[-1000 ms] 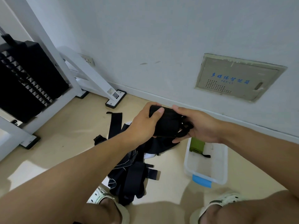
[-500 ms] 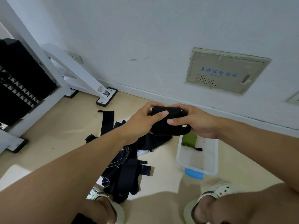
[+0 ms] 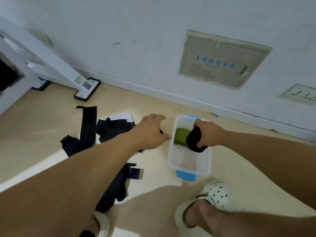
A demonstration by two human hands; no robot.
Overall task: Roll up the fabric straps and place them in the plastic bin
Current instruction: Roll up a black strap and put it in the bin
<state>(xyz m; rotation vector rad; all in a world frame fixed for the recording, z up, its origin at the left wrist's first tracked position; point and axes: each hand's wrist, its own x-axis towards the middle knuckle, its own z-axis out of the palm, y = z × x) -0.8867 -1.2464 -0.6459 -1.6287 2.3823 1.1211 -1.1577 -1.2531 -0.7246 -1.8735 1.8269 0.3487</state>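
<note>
Beige floor (image 3: 42, 120) against a white wall (image 3: 136, 31), with a recessed panel (image 3: 220, 60) and a socket (image 3: 301, 94) set low in it; white equipment frame (image 3: 56, 65) at left. Clear plastic bin (image 3: 171, 151) with blue latches on the floor near the skirting.

Progress, as judged: partly done. One green roll (image 3: 180, 137) already lying in the bin at its far end. One black roll (image 3: 194, 140) held just inside the bin beside the green one, gripped by the right hand (image 3: 210, 134), fingers curled round it; not yet released. Left hand (image 3: 152, 132) reaching out over the floor beside the bin, fingers loosely extended, holding nothing visible.

Outstanding: loose black straps (image 3: 87, 129) heaped unrolled on the floor at left, partly over a white lid-like sheet (image 3: 119, 116). Number uncertain.

Limits of view: heap partly covered by the left forearm; strap count and any buckles indistinct. Right fingertips hidden behind the roll. Contact between black roll and bin floor not determinable. Panel lettering blurred. Sandalled feet (image 3: 213, 194) cut off at the bottom edge.
</note>
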